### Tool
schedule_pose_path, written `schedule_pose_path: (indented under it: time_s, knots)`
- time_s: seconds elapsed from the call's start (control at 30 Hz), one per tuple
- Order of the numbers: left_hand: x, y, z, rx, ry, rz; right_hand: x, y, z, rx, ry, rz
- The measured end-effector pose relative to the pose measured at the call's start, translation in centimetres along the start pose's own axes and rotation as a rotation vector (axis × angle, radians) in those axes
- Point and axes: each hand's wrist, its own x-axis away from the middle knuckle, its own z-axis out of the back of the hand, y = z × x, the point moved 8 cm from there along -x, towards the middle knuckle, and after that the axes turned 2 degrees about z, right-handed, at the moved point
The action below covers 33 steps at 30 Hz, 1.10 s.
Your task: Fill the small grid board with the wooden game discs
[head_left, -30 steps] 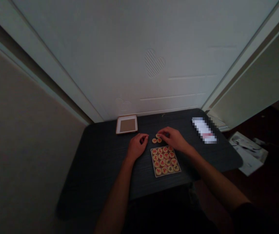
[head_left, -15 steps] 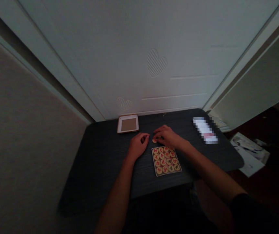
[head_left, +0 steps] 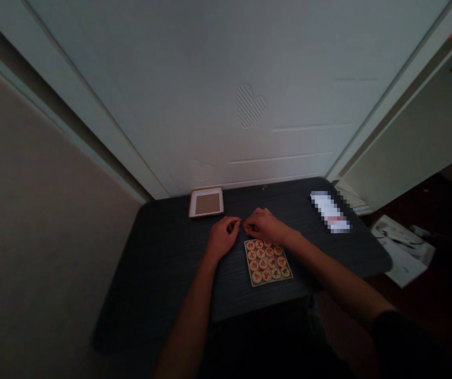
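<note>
My left hand (head_left: 222,237) rests on the dark table with its fingers curled and thumb and forefinger pressed together. Whatever it may hold is hidden. Just right of it, my right hand (head_left: 266,226) has its fingertips closed round a Chinese chess piece (head_left: 246,230), mostly covered by the fingers. Below the right hand lies a square tray (head_left: 252,285) filled with rows of round wooden Chinese chess pieces (head_left: 264,264), marked in red and some in black. The right hand hides part of its top row.
A shallow box lid (head_left: 190,209) with a brown panel inside sits at the table's back edge. A phone (head_left: 330,210), its screen blurred out, lies at the right. Behind the table (head_left: 150,273) stands a white panel (head_left: 194,105); a white box (head_left: 403,252) is on the floor.
My right hand has shifted slightly left and closed its fingers over the loose chess piece, which showed more plainly before. The left hand keeps its pose. The view has tilted slightly.
</note>
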Motion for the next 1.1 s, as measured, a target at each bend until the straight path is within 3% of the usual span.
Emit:
schedule_pose_path:
  time_s: [0.43,0.57,0.77,0.93,1.1]
  knots:
    - [-0.1,0.0,0.1,-0.012,0.001,-0.006,1.2,0.5,1.3,-0.112,0.169,-0.036]
    - [-0.1,-0.2,-0.1,-0.011,-0.006,-0.001,3.2,1.7,3.2,-0.255,0.291,-0.129]
    - [-0.1,-0.3,-0.1,-0.015,-0.004,0.004,7.9,4.0,5.0,-0.302,0.358,-0.245]
    - [-0.1,-0.1,0.0,-0.008,0.001,0.003,11.7,6.1,4.1,-0.427,0.398,-0.401]
    - [-0.2,0.0,0.2,-0.004,0.008,0.016,13.6,7.5,2.0,-0.692,0.441,-0.571]
